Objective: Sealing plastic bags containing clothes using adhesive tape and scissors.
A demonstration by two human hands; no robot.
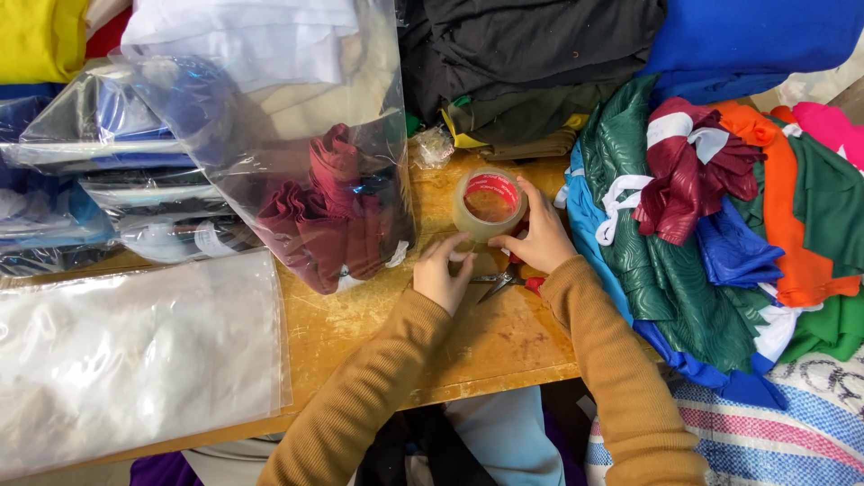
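Both hands work a roll of clear tape point(490, 204) standing on edge on the table point(504, 337): right hand point(543, 241) in a steadying grip on the roll, left hand point(441, 273) pinching at its rim, apparently seeking the free end. Scissors point(506, 279) lie just below; peeling likely needs a fingernail.

place: garment packing workshop | evidence: folded fabric stacks point(711, 198), clear plastic bags point(135, 351), worn wooden table point(486, 342)
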